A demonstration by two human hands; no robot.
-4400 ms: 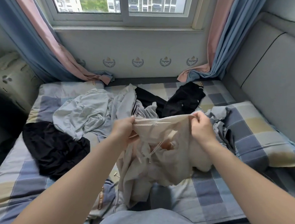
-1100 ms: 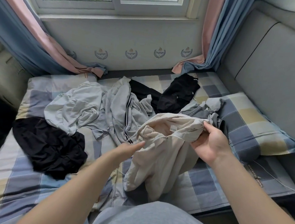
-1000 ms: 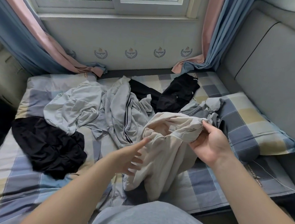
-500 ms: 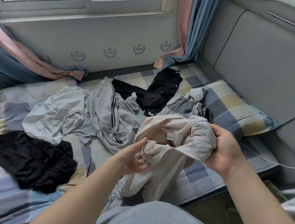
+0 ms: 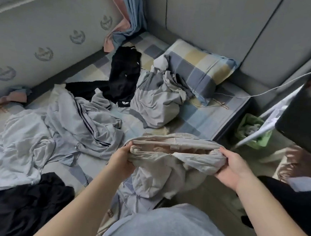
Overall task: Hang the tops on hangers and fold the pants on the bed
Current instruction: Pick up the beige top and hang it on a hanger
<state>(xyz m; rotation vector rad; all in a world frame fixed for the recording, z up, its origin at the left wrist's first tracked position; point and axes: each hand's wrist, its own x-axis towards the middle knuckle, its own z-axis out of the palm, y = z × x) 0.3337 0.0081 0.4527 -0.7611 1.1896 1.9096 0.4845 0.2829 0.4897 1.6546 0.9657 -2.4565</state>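
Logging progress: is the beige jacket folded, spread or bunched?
Bunched: left hand and right hand grip the beige jacket at its collar, rest hanging crumpled.

On my feed, the left forearm (image 5: 81,205) and right forearm (image 5: 273,218) were bare, as were the left hand (image 5: 123,160) and right hand (image 5: 230,170). Low in view showed a plain, soft grey-blue garment (image 5: 170,229), worn by the person.

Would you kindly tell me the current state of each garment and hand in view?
beige jacket, held up by both hands, collar spread open, unzipped.
left hand, gripping the jacket's left collar end.
right hand, gripping its right collar end.
grey striped top, crumpled on the bed.
grey garment, heaped by the pillow.
far black garment, lying unfolded.
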